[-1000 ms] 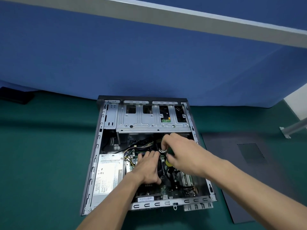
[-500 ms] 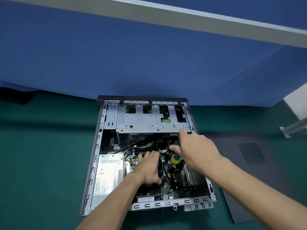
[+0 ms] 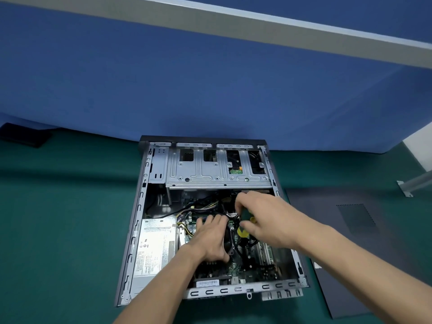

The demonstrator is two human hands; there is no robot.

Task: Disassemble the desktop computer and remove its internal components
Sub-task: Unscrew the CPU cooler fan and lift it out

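Case: open desktop computer case (image 3: 149, 206) lies flat on green mat (image 3: 58, 218).
My left hand (image 3: 210, 239): fingers straight, pressing on the black fan (image 3: 228, 239).
My right hand (image 3: 264, 220): curled around a yellow-and-green screwdriver handle (image 3: 243, 230).

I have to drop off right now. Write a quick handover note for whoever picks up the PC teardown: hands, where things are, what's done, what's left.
Left hand: fingers straight, pressing flat on the black CPU fan in the open case.
Right hand: holds a yellow-and-green screwdriver over the fan's right side; the tip is hidden.
Done: side panel is off and lies on the green mat, right of the case.
Left: power supply, drive cage, motherboard and cables all sit inside the case. Whether the fan's screws are out cannot be seen.
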